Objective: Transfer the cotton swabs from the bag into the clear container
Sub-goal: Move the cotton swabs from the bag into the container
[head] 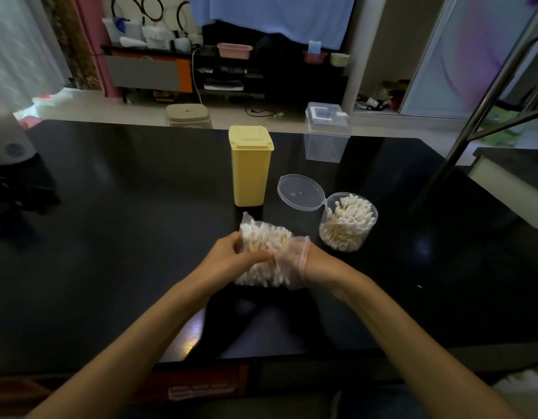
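Observation:
A clear plastic bag [261,237] full of cotton swabs lies on the black table [125,207] near the front middle. My left hand [231,258] grips the bag from its left side. My right hand [291,261] is pushed inside the bag's open mouth, the plastic wrapped up to the wrist, its fingers hidden among the swabs. To the right stands the round clear container [347,222], partly filled with swabs, its hinged lid [301,192] flipped open to the left.
A tall yellow lidded box [251,167] stands just behind the bag. A clear square lidded box [326,134] sits at the table's far edge. Slanted metal bars [473,116] rise at the right. Dark objects lie at the table's left edge.

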